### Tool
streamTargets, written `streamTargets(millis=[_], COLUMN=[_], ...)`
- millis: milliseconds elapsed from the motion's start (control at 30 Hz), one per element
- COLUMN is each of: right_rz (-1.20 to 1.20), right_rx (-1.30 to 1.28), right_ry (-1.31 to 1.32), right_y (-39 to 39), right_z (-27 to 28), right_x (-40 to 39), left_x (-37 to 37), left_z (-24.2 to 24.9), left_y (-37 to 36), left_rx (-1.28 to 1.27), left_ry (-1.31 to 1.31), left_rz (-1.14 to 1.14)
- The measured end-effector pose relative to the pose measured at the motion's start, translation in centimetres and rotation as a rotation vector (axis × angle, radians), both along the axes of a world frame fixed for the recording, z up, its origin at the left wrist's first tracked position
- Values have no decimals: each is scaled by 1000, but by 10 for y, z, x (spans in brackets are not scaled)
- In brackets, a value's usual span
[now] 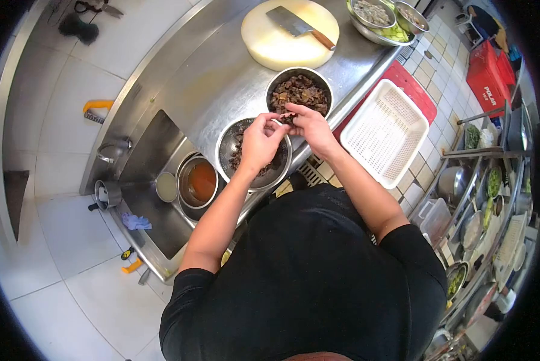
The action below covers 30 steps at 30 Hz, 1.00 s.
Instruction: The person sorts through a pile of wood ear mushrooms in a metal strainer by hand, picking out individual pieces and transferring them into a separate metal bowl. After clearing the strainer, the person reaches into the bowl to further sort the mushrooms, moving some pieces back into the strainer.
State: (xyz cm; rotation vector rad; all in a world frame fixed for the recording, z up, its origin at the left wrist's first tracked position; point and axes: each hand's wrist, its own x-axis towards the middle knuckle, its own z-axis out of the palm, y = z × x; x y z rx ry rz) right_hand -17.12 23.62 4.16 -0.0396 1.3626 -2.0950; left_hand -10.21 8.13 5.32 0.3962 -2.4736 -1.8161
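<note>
While both forearms reach forward over the steel desk in the head view, the left hand and the right hand meet at the near edge, their fingertips almost together. The fingers of both hands are narrowed on a small dark piece of food, which is held up between them, above the place where two bowls stand side by side. Beneath the left hand is a perforated metal strainer with some dark scraps lying in it. Just beyond the right hand, a metal bowl is well filled with brown, chopped-looking pieces; whether bowl and strainer touch is hidden by the hands.

Farther back lies a thick round cutting board, with a cleaver flat on it, its wooden handle pointing right. More bowls of food stand near the desk's far right corner. To the left of the strainer, a pot of orange-red liquid sits at the sink, next to a small container of pale liquid. On the right, beside the desk, a white perforated basket rests over something red.
</note>
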Motion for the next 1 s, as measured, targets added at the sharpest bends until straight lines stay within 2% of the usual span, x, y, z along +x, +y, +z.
streamTargets(millis=[67, 200, 300, 400, 467, 533, 800, 900, 1000], right_rz=[113, 209, 273, 197, 154, 124, 183, 179, 187], right_rx=[122, 208, 251, 150, 336, 415, 533, 542, 538], right_ry=[145, 290, 392, 362, 687, 945, 1164, 1189, 1239], right_y=[-8, -30, -43, -59, -59, -60, -60, -61, -62], right_z=[9, 9, 19, 13, 15, 18, 15, 8, -7], right_x=[5, 21, 36, 48, 48, 47, 52, 52, 50], left_x=[8, 43, 66, 77, 82, 86, 89, 93, 96], left_z=[-15, -2, -10, -16, -16, -15, -20, -17, -24], left_y=[-10, -26, -45, -55, -56, -54, -45, -43, -42], left_rx=[334, 589, 588, 651, 686, 662, 486, 130, -23], left_ry=[3, 41, -52, -44, -32, -24, 49, 35, 28], left_rz=[112, 136, 179, 290, 378, 434, 478, 379, 346])
